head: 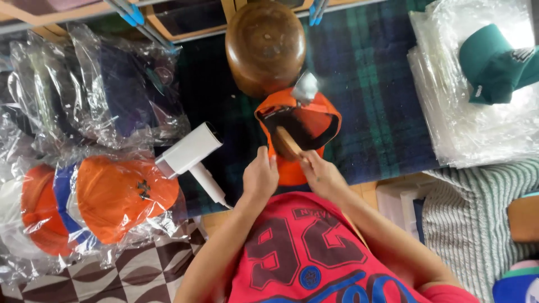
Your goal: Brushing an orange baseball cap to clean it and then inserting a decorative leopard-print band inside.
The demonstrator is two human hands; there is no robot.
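Fingers of the left hand pinch the orange cap at mid-frame; the right hand grips a wooden stick inside it.

An orange cap lies on dark blue-green plaid cloth beside a brown wooden dome.

An orange cap lies upside down on the plaid-covered bench, its dark lining facing up. The left hand pinches the cap's near edge, while the right hand has its grip closed on a wooden tool that pokes into the cap. A rounded wooden hat block stands just beyond. A white handheld steamer lies to the left, beside bagged orange caps. A green cap rests on stacked clear bags at right.
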